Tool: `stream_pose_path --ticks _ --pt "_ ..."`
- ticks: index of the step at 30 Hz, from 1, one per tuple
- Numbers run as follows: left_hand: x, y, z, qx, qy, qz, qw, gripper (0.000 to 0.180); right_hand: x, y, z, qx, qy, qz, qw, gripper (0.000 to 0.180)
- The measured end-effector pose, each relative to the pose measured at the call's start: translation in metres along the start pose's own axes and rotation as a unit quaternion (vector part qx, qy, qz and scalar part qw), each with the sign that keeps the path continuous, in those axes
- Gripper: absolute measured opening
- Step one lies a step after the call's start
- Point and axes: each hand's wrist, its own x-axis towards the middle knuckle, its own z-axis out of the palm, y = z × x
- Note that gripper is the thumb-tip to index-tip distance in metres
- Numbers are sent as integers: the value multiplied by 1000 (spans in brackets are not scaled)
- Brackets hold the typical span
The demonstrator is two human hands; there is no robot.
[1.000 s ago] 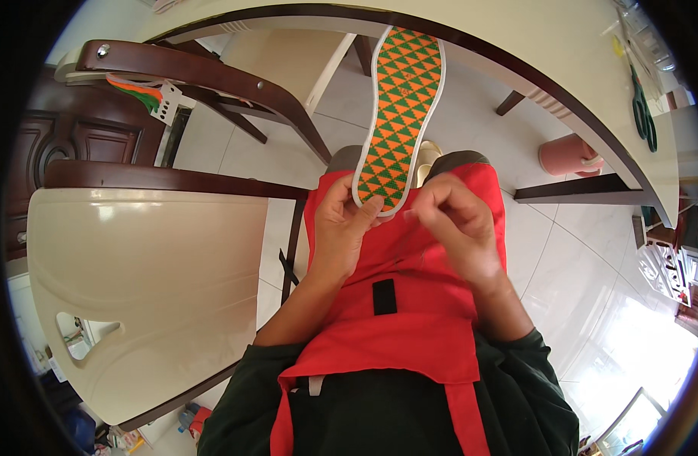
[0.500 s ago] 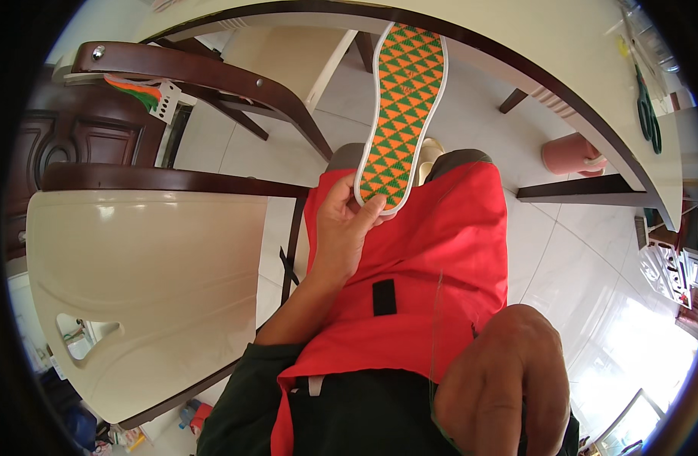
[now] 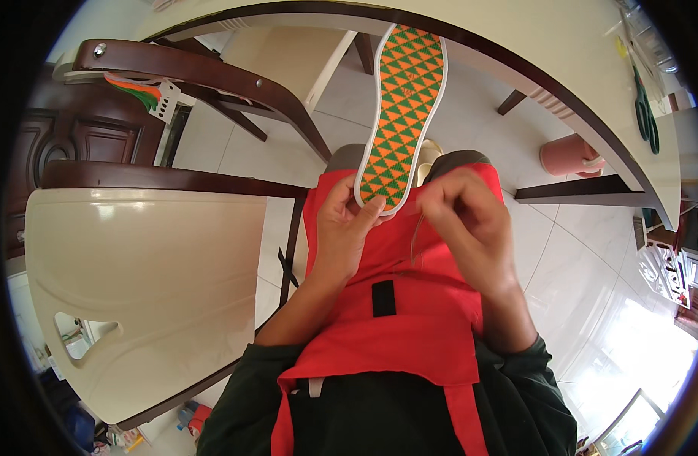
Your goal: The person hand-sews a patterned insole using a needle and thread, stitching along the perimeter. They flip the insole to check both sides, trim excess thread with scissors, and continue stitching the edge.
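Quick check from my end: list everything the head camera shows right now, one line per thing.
insole: one, orange-and-green triangle pattern with white rim, held up over the lap
thread: one, thin, pale, below the right fingers
apron: one, red, over the lap
chair: one, cream seat with dark wood frame, left
table: one, cream top with dark edge, ahead
scissors: one, green-handled, on the table, right
left hand: grips the insole's near end
right hand: fingers pinched beside the insole
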Motion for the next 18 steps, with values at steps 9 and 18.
stream_pose_path --ticks 9,18 --pt "-1 -1 1 -8 -1 1 1000 27 16 35 18 -249 121 -157 948 10" --pt "0 -1 1 2 7 -2 1000 25 17 40 18 -269 109 -171 942 11"
